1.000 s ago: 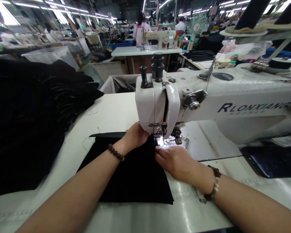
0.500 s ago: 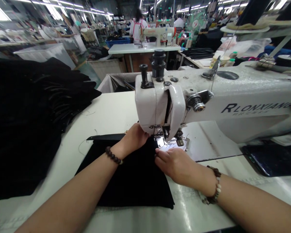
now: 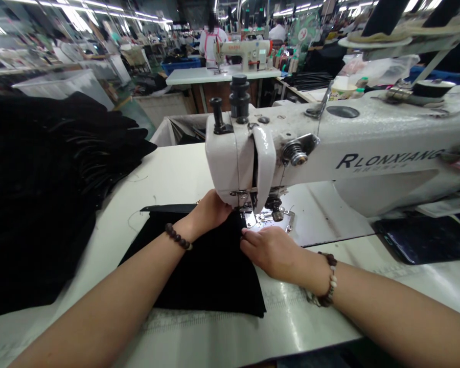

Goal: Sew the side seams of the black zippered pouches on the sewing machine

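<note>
A black fabric piece (image 3: 210, 286) lies flat on the sewing table, its upper right edge at the presser foot (image 3: 244, 217) of a white sewing machine (image 3: 230, 158). My left hand (image 3: 210, 210) is closed on the fabric's upper part, left of the needle area; its fingertips are partly hidden by the machine head. Pinched at the fabric's right edge, just in front of the metal needle plate (image 3: 268, 221), is my right hand (image 3: 270, 250). A narrow black strip (image 3: 164, 208) runs along the fabric's top edge.
A large pile of black fabric pieces (image 3: 42, 204) covers the table's left side. A dark phone (image 3: 421, 237) lies on the right, below the machine arm. Behind the table stand a grey bin (image 3: 163, 134) and another sewing machine (image 3: 241, 49), with a person (image 3: 212, 43) beside it.
The whole view has shifted slightly. Both hands and the black fabric keep nearly the same place against the machine.
</note>
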`<state>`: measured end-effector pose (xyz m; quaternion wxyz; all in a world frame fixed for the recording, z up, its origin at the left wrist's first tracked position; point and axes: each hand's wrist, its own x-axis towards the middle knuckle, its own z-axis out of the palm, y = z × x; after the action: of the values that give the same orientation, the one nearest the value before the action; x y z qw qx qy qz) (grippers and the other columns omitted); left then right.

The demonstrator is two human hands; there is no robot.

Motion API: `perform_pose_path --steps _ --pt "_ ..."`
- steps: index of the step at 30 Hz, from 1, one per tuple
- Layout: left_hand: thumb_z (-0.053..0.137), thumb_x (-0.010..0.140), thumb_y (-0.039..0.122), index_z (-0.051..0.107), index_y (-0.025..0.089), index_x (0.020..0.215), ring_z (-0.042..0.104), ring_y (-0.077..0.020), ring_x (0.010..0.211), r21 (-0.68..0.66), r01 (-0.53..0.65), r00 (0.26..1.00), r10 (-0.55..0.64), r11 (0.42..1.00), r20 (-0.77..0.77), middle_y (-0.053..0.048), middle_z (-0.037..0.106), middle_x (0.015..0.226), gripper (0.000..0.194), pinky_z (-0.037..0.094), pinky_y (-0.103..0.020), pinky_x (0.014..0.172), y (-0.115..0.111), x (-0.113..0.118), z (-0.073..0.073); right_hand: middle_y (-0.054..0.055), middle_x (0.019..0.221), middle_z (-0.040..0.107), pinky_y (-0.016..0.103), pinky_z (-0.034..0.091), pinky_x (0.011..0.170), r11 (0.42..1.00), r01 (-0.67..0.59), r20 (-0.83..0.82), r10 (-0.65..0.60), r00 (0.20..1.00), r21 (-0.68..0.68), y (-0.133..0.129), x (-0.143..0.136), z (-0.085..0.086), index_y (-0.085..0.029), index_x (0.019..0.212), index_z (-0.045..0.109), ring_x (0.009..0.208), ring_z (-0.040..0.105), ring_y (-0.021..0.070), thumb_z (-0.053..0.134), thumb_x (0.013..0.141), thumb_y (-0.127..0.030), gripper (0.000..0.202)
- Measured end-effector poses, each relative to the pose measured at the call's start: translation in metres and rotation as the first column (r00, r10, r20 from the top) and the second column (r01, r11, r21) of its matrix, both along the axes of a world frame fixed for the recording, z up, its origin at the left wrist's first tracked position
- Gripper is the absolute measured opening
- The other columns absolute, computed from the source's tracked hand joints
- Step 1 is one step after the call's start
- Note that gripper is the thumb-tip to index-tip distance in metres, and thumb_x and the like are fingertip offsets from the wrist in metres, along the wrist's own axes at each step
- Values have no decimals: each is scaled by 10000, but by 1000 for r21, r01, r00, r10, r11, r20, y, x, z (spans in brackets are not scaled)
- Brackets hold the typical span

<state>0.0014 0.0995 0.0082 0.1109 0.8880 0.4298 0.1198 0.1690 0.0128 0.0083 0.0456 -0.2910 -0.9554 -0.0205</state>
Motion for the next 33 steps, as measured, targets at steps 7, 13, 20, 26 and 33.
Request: perform_pose_path --steps 7,13,20,26,33 --pt "429 823 67 578 93 1029 515 -261 1062 143 87 996 -83 986 -37 -133 579 1105 256 408 -438 938 -60 -14 -7 135 911 624 280 331 456 1000 -12 -15 12 1000 22 -13 2 0 -128 838 539 532 525 148 330 860 -94 213" --pt "358 834 46 524 90 1120 468 -225 1143 176 267 962 -253 947 -98 -129 532 1204 334 383 -418 981 -76 -31 -20 189 1002 618 288 354 450 997 -3 -54 7 999 78 -18 -1 -4 -101 871 557 550 559 161 352 839 -79 209" --pt "384 820 28 511 96 1149 447 -225 1163 113 241 963 -223 964 -154 -116 518 1220 360 338 -410 1010 -65 -28 -20 127 928 636 283 334 435 996 65 11 -65 998 54 -13 -4 -2 -115 883 561 523 542 153 420 826 -80 157" --pt "447 828 45 528 108 1147 453 -218 1155 87 224 964 -208 971 -164 -99 530 1209 335 324 -368 1024 -54 -26 -18 93 929 633 284 280 427 990 134 25 -135 991 37 -2 -5 -2 -137 877 560 529 526 145 433 823 -83 148" --pt "450 859 84 537 125 1144 442 -196 1168 107 197 969 -177 975 -170 -94 526 1223 301 310 -337 1027 -45 -23 -16 86 928 632 264 302 438 985 169 9 -168 986 -28 5 -7 -3 -137 882 575 551 536 132 436 822 -69 166"
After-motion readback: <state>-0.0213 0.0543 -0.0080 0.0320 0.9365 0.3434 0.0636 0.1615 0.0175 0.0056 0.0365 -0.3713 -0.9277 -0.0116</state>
